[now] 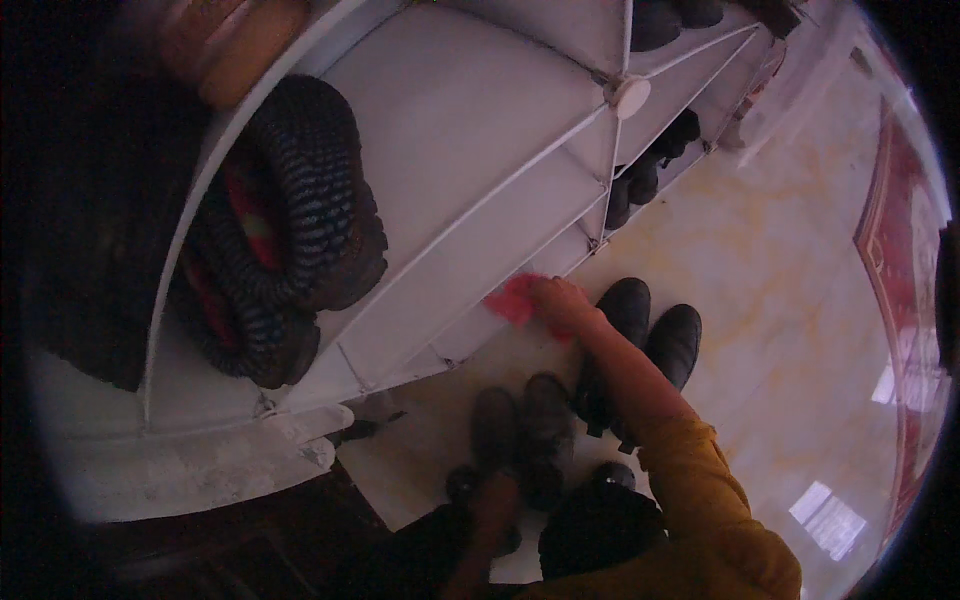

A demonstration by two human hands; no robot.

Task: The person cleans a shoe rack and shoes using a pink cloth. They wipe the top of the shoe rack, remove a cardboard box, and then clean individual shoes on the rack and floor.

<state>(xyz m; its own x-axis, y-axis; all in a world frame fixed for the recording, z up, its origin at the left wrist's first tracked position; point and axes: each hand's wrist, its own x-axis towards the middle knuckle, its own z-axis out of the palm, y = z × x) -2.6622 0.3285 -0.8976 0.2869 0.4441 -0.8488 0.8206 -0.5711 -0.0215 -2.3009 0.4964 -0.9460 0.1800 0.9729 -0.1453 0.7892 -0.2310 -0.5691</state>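
My right hand (559, 304), reaching from a mustard sleeve, grips a red cloth (517, 296). The cloth touches the lower tier of a white shoe rack (457, 277). Low in the view, my left hand (499, 495) hangs in shadow near a pair of dark shoes (495, 424); its fingers are too dim to make out. A pair of black leather shoes (673, 345) stands on the floor, partly behind my right forearm.
Knitted dark sneakers (307, 202) with red insides sit on the rack at left. Further dark shoes (641, 180) are on its far lower tier. A glossy marbled tile floor (765, 300) with a red patterned border (892, 247) spreads to the right.
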